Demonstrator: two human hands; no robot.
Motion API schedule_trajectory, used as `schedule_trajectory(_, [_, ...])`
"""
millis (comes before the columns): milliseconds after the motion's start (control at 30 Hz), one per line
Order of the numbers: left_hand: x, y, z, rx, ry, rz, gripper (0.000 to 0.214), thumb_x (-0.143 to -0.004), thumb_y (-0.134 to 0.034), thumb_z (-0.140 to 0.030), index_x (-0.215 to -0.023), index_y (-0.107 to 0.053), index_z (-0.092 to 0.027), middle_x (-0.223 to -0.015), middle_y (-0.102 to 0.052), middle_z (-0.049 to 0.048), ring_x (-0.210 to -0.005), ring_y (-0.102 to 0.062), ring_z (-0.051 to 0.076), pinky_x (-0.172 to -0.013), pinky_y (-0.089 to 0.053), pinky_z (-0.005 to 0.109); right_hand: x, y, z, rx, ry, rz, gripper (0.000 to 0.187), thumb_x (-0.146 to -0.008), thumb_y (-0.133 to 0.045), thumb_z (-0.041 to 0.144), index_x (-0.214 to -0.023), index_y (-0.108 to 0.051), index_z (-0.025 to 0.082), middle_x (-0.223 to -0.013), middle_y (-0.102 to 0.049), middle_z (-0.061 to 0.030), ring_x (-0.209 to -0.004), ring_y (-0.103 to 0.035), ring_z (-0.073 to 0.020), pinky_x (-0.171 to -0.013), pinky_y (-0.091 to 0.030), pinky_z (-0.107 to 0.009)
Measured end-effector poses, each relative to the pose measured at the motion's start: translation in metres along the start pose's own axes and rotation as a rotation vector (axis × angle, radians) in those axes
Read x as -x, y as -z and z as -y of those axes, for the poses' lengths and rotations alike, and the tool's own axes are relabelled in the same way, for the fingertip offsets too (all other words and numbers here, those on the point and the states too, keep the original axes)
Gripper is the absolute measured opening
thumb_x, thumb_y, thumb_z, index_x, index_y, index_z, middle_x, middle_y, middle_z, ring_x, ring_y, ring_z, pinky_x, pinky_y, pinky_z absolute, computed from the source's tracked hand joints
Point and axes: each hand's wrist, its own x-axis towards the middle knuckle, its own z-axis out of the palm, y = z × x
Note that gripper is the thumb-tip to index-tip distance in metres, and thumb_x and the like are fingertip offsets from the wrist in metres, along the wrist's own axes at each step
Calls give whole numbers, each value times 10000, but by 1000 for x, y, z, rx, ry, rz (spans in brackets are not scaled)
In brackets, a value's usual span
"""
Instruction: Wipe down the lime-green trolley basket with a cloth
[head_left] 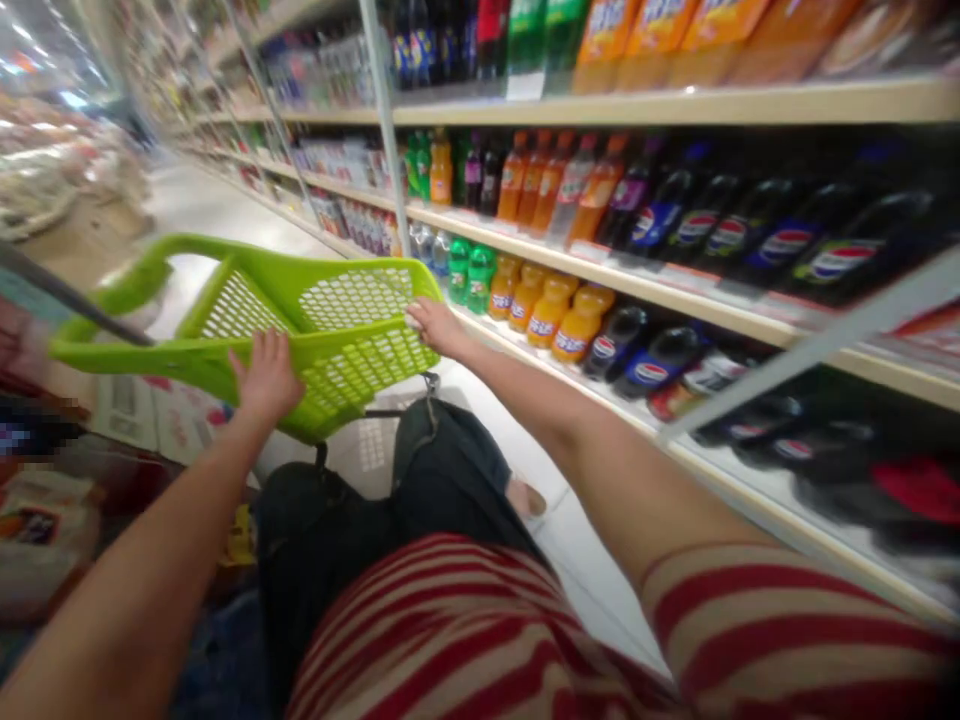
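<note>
A bright green plastic shopping cart point(360, 290) with lattice walls stands in front of my legs, tilted in the view, its loop-shaped end toward the left. The basket part shows nothing inside it. My left hand point(268, 375) holds the near side rim, fingers over the edge and thumb apart on the left. At the right-hand corner, my right hand point(437, 325) is closed around the rim, its fingertips partly hidden and blurred.
Shelves point(675, 105) of soft drink bottles run along the right side. Orange bottles point(555, 315) and dark cola bottles point(652, 360) fill the lower rows. Pale floor point(210, 200) stretches ahead between the shelves and piled goods point(60, 170). Boxes and packets lie at the left.
</note>
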Motion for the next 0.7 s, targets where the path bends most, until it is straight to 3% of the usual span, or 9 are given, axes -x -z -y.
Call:
schedule_trajectory(100, [-7,-1,-10,-10,-11,-45,678,-844,-420,-299,-1383,-102,-36,-1504,-117,130,-1373,-49,228,-1072,-63,545,10,-4,-42,-62,-19,4,409,-883,-418,266,-1255,-405,98,-1403,-311,-146,-1287,-283,-270,-1030,-220,-522])
schedule_trajectory(200, [-12,-2,-17,-24,-25,-49,679,-864,-409,-323,-1378,-74,-32,-1504,-101,134,-1367,-35,233,-1066,-63,547,10,-15,-61,-130,-50,-3,443,-928,-319,331,-1277,-352,61,-1439,-204,-159,-1326,-189,-297,-1035,-130,-579])
schedule_trajectory(333, [-20,-2,-20,-20,-54,-48,660,-879,-383,-337,-1371,-80,-18,-1500,-103,139,-1362,-35,237,-1057,11,541,-4,-25,-52,-178,-1,-18,490,-949,-176,329,-1272,-313,-13,-1415,-177,-176,-1334,-148,-319,-1005,-100,-618])
schedule_trajectory(433, [-22,-2,-20,59,-101,-71,685,-871,-380,-367,-1378,-77,-22,-1499,-101,155,-1365,-35,252,-1043,12,574,-6,-19,-47,-203,43,-4,466,-942,-231,350,-1253,-361,29,-1412,-209,-155,-1331,-178,-284,-1033,-126,-575])
schedule_trajectory(533, [-23,0,-20,136,-144,-80,711,-851,-395,-393,-1381,-92,-28,-1494,-118,172,-1368,-42,253,-1032,4,603,2,-7,-59,-224,-22,-15,411,-926,-308,373,-1213,-421,102,-1419,-242,-125,-1320,-219,-256,-1060,-164,-528])
schedule_trajectory(633, [-23,1,-19,160,-147,-102,660,-861,-371,-367,-1372,-128,-27,-1491,-134,166,-1367,-48,240,-1028,16,607,10,2,-69,-231,-135,-59,386,-921,-324,343,-1193,-431,91,-1396,-283,-139,-1301,-260,-267,-1049,-191,-544])
schedule_trajectory(700, [-24,2,-18,161,-109,-127,649,-856,-377,-339,-1364,-134,-16,-1493,-115,171,-1367,-34,248,-1027,9,610,7,2,-62,-241,-147,-91,370,-912,-322,301,-1192,-432,87,-1373,-319,-133,-1283,-298,-262,-1044,-212,-540])
